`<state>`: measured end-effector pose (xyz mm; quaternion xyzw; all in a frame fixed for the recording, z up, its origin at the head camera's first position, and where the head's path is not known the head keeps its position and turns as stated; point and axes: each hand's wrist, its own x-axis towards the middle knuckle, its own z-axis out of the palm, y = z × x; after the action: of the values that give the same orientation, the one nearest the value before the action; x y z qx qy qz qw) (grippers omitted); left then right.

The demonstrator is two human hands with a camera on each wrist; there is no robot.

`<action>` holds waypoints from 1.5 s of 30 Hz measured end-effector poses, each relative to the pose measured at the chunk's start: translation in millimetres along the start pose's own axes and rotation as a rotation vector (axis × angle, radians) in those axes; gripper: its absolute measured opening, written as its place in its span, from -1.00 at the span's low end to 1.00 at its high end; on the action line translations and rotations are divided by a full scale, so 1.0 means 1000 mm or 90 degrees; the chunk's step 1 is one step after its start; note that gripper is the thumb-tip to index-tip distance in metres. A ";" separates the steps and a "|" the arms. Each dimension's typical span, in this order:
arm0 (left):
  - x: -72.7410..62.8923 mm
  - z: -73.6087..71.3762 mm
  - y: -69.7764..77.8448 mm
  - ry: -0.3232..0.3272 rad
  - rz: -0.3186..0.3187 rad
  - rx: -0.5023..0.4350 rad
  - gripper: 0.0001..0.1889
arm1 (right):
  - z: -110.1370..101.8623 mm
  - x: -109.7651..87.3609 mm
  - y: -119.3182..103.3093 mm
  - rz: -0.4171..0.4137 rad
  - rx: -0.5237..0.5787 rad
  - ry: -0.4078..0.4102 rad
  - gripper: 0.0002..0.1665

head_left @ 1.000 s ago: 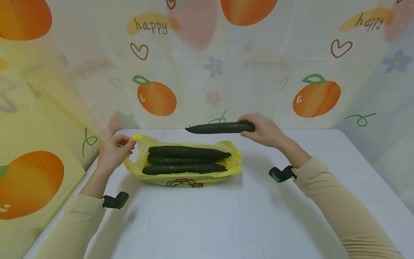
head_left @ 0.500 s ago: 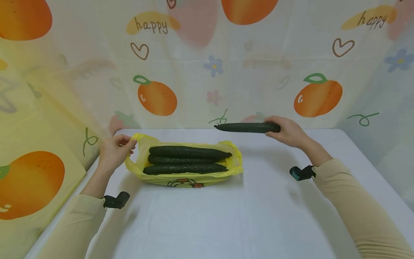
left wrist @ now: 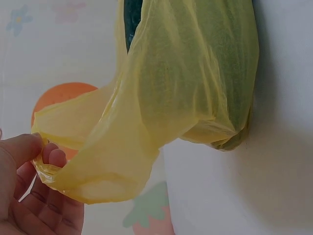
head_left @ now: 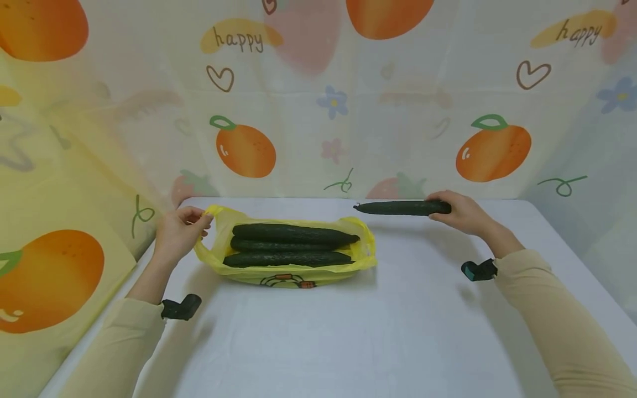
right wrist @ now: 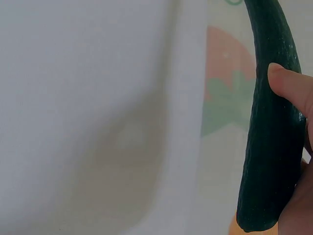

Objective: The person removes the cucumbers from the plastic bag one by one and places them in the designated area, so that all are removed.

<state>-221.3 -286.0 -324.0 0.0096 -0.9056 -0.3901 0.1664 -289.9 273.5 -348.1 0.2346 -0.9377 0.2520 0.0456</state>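
a dark green cucumber (head_left: pixel 402 208) is held level by the right hand (head_left: pixel 461 212), whose fingers are curled round its right end; in the right wrist view the thumb (right wrist: pixel 292 88) is seen pressed against the cucumber's (right wrist: pixel 270 127) bumpy skin. the cucumber is held over the far right part of the white table (head_left: pixel 348 326), well to the right of a yellow plastic bag (head_left: pixel 286 272) and apart from it; whether it touches the tabletop cannot be told. the bag's left handle (head_left: pixel 213 213) is pinched by the left hand (head_left: pixel 178 231), and in the left wrist view the thin yellow film (left wrist: pixel 122 147) is seen gathered between the fingertips (left wrist: pixel 54 156) and stretched towards the bag's body. three more cucumbers (head_left: pixel 291 246) are laid side by side inside the open bag, lengthwise from left to right. the table is backed by a curtain printed with oranges (head_left: pixel 246 150), hearts and the word "happy".
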 end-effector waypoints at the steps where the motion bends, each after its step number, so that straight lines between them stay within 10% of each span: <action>1: 0.000 0.000 0.000 0.000 0.000 0.001 -0.72 | 0.001 -0.001 0.002 0.003 0.003 -0.002 -0.53; 45: 0.002 0.003 -0.004 -0.001 -0.002 0.010 -0.74 | 0.011 -0.021 0.071 0.113 0.002 -0.087 -0.45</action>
<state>-224.8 -287.4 -327.9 0.0123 -0.9088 -0.3831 0.1647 -303.6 330.9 -393.4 0.1670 -0.9555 0.2397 -0.0411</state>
